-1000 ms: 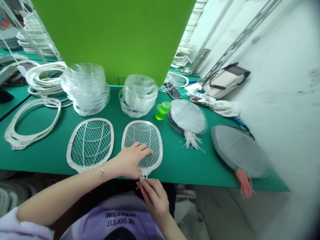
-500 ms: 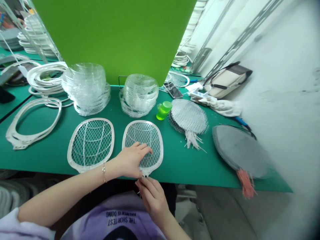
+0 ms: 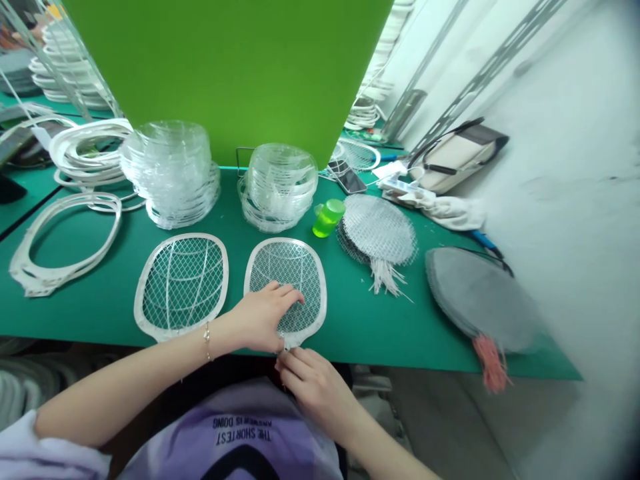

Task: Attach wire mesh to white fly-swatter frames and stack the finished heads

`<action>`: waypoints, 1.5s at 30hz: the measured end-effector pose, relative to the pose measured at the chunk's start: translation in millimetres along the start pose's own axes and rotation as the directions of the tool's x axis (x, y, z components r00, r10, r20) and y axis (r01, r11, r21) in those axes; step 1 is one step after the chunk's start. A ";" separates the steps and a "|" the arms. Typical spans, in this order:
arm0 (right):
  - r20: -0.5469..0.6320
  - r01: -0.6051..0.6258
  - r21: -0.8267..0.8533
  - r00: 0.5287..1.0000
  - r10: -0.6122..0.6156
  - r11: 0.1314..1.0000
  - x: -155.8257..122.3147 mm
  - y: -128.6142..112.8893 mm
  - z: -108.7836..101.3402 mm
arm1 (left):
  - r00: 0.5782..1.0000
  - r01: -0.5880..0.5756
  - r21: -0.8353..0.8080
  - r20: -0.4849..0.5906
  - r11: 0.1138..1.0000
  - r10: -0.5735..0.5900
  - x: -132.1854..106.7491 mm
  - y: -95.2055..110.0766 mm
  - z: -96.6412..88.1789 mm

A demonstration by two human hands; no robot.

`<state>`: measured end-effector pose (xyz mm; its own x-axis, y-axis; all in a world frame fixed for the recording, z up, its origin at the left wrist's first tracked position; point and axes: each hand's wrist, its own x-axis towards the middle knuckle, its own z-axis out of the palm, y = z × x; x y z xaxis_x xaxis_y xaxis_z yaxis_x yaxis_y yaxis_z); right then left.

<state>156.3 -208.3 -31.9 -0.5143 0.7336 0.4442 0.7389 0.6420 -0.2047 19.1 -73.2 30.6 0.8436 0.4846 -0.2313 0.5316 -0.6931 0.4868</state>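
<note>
A white-rimmed mosquito swatter head [image 3: 321,280] with metal mesh lies at the table's front edge. Across its mesh rests my left hand [image 3: 265,313], palm down, fingers stretched out and thumb down by the neck. My right hand [image 3: 313,377] is closed in a pinch right at that neck, below the left thumb; what its fingertips hold is hidden. To the left lies a second swatter head [image 3: 223,273], its mesh crossed by curved white ribs, and my left forearm passes over its lower end.
Stacks of clear plastic rings [image 3: 173,173] stand behind. White frames [image 3: 37,267] lie left. A green-lidded jar [image 3: 327,219], mesh sheets with white strips [image 3: 380,230], and grey mesh sheets with red strips [image 3: 475,297] sit right. A green panel [image 3: 230,73] rises at the back.
My right hand has moved up slightly, closer against the swatter head's neck, and its forearm has swung to the right. The left hand keeps its place on the mesh.
</note>
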 end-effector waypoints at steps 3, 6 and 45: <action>0.014 -0.039 -0.014 0.999 0.039 0.999 -1.9 -1.0 -5.8 | 1.000 -0.013 -0.001 0.000 1.000 0.013 -1.6 -2.0 -1.0; -0.073 -0.055 0.030 0.996 0.057 0.998 -20.9 -5.0 -2.3 | 0.999 -0.043 -0.029 0.000 0.999 0.043 -3.7 -4.7 -1.5; -0.409 -0.155 0.229 0.881 0.239 0.961 -36.1 -1.2 27.3 | 0.999 0.049 -0.032 -0.016 0.998 -0.050 0.6 5.3 0.6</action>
<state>162.1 -229.5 -71.6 -0.0980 0.7084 0.6990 0.6899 0.5546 -0.4653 22.5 -76.9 32.5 0.8148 0.5271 -0.2413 0.5698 -0.6511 0.5014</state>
